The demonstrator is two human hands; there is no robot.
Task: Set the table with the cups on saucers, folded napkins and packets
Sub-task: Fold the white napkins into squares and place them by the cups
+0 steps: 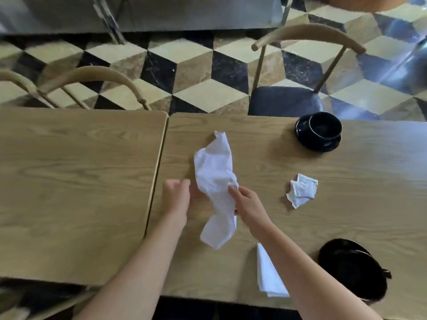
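The left hand [176, 196] hovers loosely curled just left of the napkin [216, 188], holding nothing, likely ready to take an edge for folding. The right hand [246, 204] pinches the crumpled napkin mid-length over the tabletop [254, 144]; it runs near to far. Right lie packets [301, 190].

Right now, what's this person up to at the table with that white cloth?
A person is setting a wooden table. The right hand pinches a crumpled white napkin, not yet folded; the left hand is beside it. A folded napkin lies near the front edge. Two black cups on saucers, far and near, are out, with packets between.
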